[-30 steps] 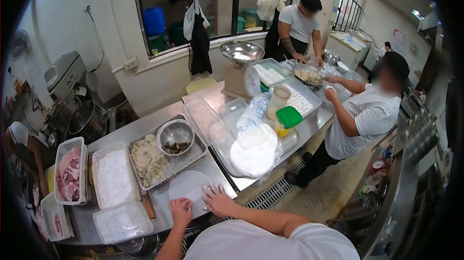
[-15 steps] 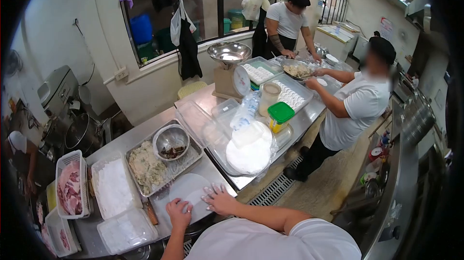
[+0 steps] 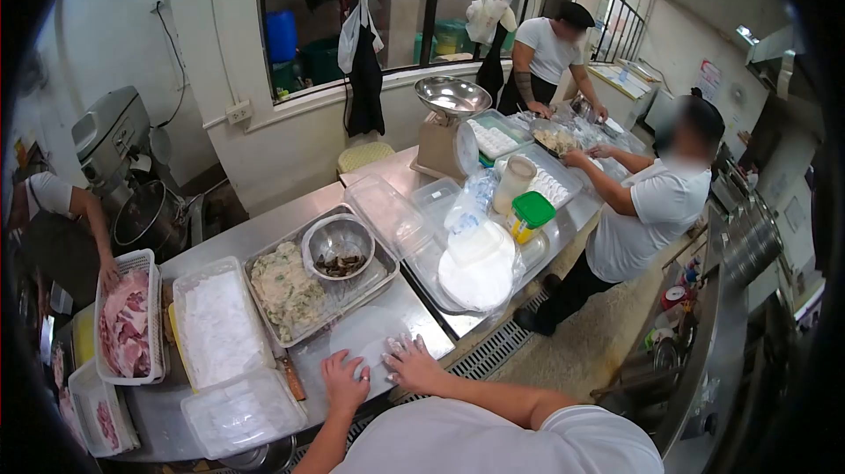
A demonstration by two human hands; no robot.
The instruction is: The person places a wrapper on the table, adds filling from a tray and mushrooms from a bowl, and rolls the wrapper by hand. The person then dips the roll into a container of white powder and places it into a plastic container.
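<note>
My left hand (image 3: 344, 379) rests at the front edge of the steel table, its fingers slightly bent and apart, with nothing visible in it. Beside it, my right hand (image 3: 414, 366) lies palm down with fingers spread and white powder on the fingertips. A pale, flat round sheet (image 3: 363, 330) lies on the steel just beyond both hands. Behind it stands a metal tray (image 3: 387, 270) with a pale minced filling (image 3: 286, 289) and a steel bowl (image 3: 322, 236) of dark pieces. A brown wooden handle (image 3: 292, 380) lies left of my left hand.
To the left are a tub of white powder (image 3: 217, 324), a lidded plastic container (image 3: 244, 414) and a basket of raw meat (image 3: 128, 320), where a co-worker's hand (image 3: 109, 273) reaches. A stack of white round sheets (image 3: 477, 276) and a scale (image 3: 444, 144) stand right. Two co-workers stand beyond.
The view has shifted, so the table sits further right. My hands stay at the table edge, and the pale round sheet lies further beyond them. The co-worker at left now reaches to the meat basket.
</note>
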